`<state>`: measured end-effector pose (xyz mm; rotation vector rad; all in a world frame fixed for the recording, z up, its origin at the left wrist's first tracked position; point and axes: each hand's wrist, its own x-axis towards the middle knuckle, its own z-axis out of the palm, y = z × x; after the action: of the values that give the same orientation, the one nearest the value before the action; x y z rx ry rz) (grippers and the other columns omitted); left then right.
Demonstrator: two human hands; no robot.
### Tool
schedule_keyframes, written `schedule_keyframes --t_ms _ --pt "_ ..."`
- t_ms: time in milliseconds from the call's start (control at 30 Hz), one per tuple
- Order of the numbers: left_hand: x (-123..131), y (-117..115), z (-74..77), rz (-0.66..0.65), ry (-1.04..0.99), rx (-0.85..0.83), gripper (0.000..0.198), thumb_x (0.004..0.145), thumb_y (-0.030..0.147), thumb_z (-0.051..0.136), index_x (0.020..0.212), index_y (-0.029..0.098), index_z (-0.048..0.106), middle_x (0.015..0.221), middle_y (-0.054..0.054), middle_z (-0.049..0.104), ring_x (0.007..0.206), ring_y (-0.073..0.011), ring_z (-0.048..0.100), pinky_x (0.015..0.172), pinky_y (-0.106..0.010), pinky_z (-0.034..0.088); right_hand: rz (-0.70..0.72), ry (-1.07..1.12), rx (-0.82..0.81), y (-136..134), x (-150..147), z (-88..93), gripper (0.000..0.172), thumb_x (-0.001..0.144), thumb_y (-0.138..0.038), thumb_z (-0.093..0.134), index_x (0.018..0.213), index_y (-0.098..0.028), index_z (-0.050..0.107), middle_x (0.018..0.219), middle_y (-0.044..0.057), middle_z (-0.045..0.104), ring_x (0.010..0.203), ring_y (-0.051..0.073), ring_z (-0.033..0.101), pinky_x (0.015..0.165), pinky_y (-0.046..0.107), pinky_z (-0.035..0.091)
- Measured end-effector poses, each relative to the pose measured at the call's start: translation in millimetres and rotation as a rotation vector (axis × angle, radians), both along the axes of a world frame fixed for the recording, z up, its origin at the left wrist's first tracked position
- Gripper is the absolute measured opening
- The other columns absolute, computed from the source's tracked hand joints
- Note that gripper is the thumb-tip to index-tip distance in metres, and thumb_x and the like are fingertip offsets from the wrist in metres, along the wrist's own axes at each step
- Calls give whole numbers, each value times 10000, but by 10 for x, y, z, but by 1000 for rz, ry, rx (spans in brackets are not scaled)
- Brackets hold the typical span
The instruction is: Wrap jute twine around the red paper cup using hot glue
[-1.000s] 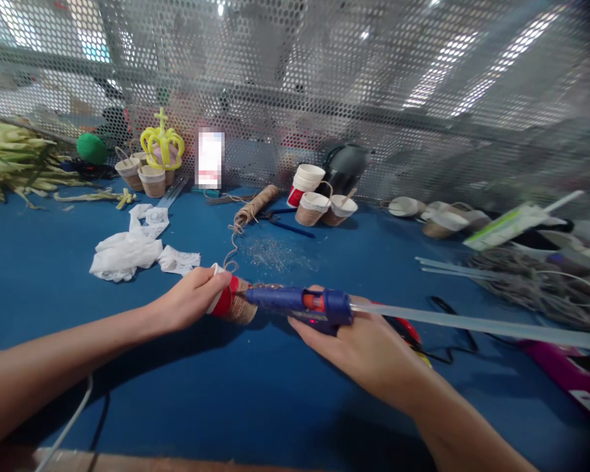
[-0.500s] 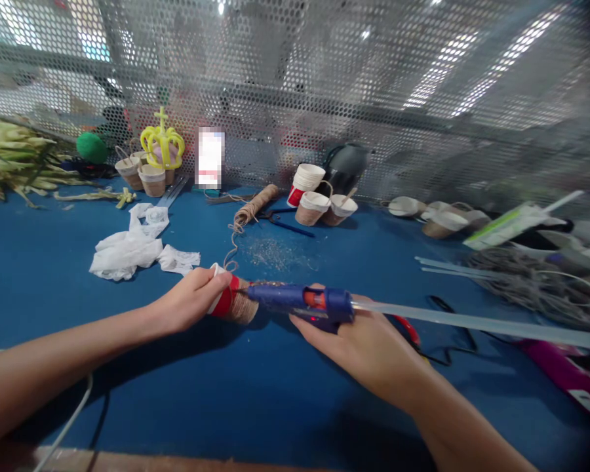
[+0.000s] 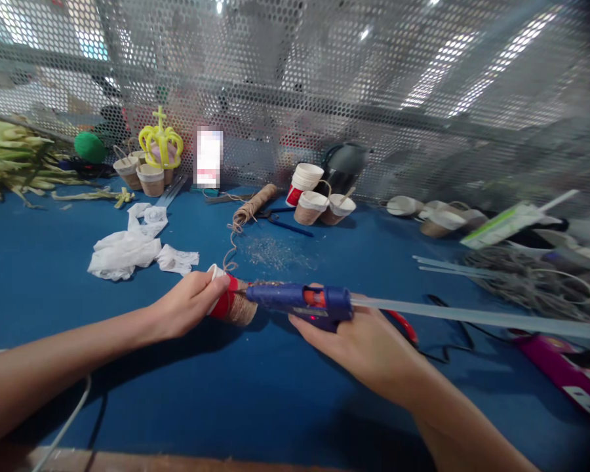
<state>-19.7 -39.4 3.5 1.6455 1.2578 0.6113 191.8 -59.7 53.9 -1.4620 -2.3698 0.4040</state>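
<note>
My left hand is closed around a red and white paper cup lying on its side, partly wrapped in brown jute twine. A strand of twine runs from the cup back to the twine spool. My right hand grips a blue hot glue gun, its nozzle touching the wrapped part of the cup. A long clear glue stick juts out of the gun's back toward the right.
On the blue table: crumpled white tissue, a yellow crown on twine-wrapped cups, a cup stack with wrapped cups, scissors, spare glue sticks, tangled cord, a magenta box. Perforated metal screen behind.
Hardly anything has moved. The glue gun's nozzle stays at the cup and both hands keep their grip; the view has shifted slightly.
</note>
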Motion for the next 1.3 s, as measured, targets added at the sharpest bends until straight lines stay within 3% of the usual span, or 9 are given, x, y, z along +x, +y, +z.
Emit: schedule_keyframes --t_ms 167,400,700,1067,1300 --pt "0 -12 8 -8 5 -9 400 799 439 255 603 143 438 528 45 296 492 -89 252 447 -220 226 -3 -9 -3 -13 8 -4 107 713 -193 505 628 -211 566 613 12 618 564 147 562 564 256 453" --pt "-3 -31 14 -47 34 42 399 821 433 241 553 162 358 531 47 272 497 -82 234 444 -215 214 -95 -24 -99 21 -5 1 147 708 -236 498 580 -190 554 508 -11 575 489 135 537 476 228 417" --pt "-10 -47 4 -52 60 85 390 825 410 239 538 165 338 528 50 252 500 -82 231 452 -217 215 -80 38 -104 46 -9 70 148 694 -219 485 603 -191 599 411 -35 493 386 100 441 385 188 372" --pt "-8 -49 40 -62 49 75 378 824 398 241 533 171 320 524 49 255 490 -80 230 443 -216 211 -79 80 -129 25 2 20 134 703 -218 491 587 -186 550 468 -43 503 411 87 438 433 186 401" --pt "-16 -39 3 -82 34 95 395 833 405 228 555 159 364 538 46 277 510 -85 246 464 -215 233 -96 44 -159 23 -8 82 132 694 -210 484 609 -191 584 423 -37 484 397 103 454 407 196 398"
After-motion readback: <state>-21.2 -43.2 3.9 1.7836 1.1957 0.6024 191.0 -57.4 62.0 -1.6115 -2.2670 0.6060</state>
